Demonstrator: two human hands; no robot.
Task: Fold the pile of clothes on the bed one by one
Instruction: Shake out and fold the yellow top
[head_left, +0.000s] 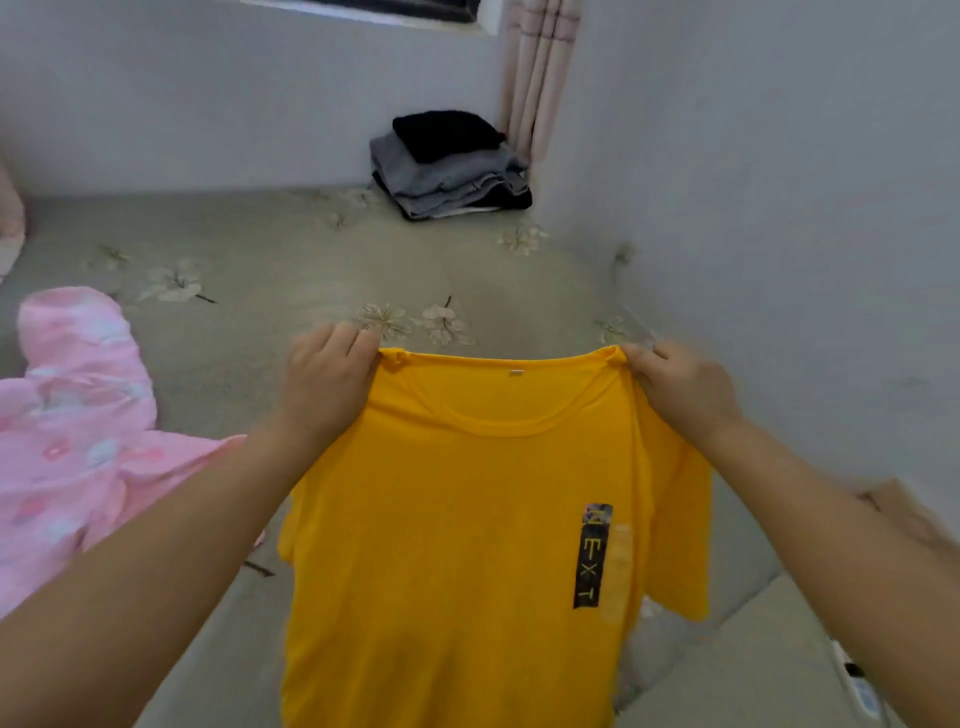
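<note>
A yellow T-shirt (457, 519) with a black vertical label on its chest hangs in front of me over the bed (270, 270). My left hand (327, 379) pinches its left shoulder, and my right hand (680, 384) pinches its right shoulder. The shirt is stretched flat between them, neckline up, and its hem runs out of the bottom of the view. A stack of folded grey and black clothes (449, 166) sits at the far corner of the bed.
A pink flowered garment (72, 431) lies crumpled on the bed at the left. Grey walls close the bed in at the back and right, with a pink curtain (535, 78) in the corner. A small object (857, 680) lies at the lower right.
</note>
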